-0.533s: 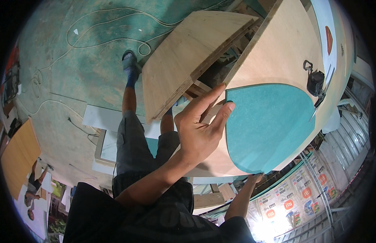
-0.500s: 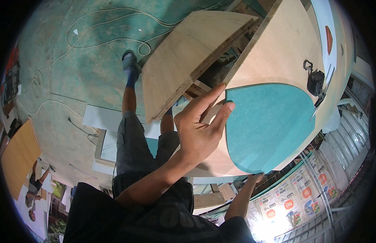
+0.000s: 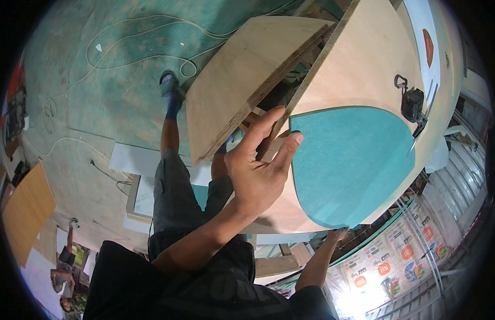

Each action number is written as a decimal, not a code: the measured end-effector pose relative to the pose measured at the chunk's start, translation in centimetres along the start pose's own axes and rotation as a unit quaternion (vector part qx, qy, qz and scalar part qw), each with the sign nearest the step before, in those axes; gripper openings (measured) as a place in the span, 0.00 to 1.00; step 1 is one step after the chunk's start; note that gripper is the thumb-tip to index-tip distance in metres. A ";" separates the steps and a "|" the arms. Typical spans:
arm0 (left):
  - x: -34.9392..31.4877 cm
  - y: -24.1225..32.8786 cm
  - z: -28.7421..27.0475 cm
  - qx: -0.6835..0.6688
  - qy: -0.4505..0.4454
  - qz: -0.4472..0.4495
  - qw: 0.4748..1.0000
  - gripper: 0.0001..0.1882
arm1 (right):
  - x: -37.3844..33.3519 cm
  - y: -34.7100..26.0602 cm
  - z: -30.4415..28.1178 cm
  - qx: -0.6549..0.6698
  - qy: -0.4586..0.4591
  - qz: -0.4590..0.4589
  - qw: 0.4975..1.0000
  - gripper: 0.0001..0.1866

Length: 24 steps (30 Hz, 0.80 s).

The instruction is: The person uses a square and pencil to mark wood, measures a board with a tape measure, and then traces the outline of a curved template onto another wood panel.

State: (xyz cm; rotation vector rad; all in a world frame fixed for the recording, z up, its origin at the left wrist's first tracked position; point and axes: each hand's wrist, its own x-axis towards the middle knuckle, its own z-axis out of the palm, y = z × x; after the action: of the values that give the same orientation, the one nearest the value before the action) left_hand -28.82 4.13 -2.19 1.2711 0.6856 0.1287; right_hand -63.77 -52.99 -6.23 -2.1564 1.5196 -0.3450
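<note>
Rounded teal laminate sheet [image 3: 354,165] lies on the large curved plywood panel [image 3: 359,64]. Left hand [image 3: 258,170] rests at its edge, fingers [image 3: 287,149] spread, gripping nothing. Right hand [image 3: 338,233] holds the panel's lower rim; fingers' closure cannot be told.

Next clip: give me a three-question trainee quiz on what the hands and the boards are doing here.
1. True or false: the left hand rests its fingers on the edge of the teal rounded sheet.
2. Where is the right hand? A) at the lower edge of the large curved plywood panel B) on the black tool C) on the floor
3. Fill in: the flat plywood board lies to the ____ of the teal sheet in the picture.

Key: 1 true; 2 A; 3 left.
</note>
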 end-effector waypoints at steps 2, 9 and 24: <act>0.1 -0.3 0.1 0.010 0.005 0.025 1.000 0.16 | -1.0 -1.7 -0.1 -0.073 0.005 0.013 0.997 0.37; -0.1 -1.1 0.1 0.067 -0.005 0.090 0.994 0.15 | -2.5 -4.6 1.7 -0.049 0.036 0.077 0.995 0.29; 3.7 5.2 -0.4 0.376 -0.137 0.036 0.916 0.09 | -2.2 -5.3 -1.2 0.374 -0.104 0.283 0.877 0.23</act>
State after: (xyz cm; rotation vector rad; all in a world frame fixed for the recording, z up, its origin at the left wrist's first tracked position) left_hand -24.70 7.78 0.97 2.0080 0.4476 -0.2806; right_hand -60.83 -49.76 -2.36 -1.0618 1.4800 -0.3914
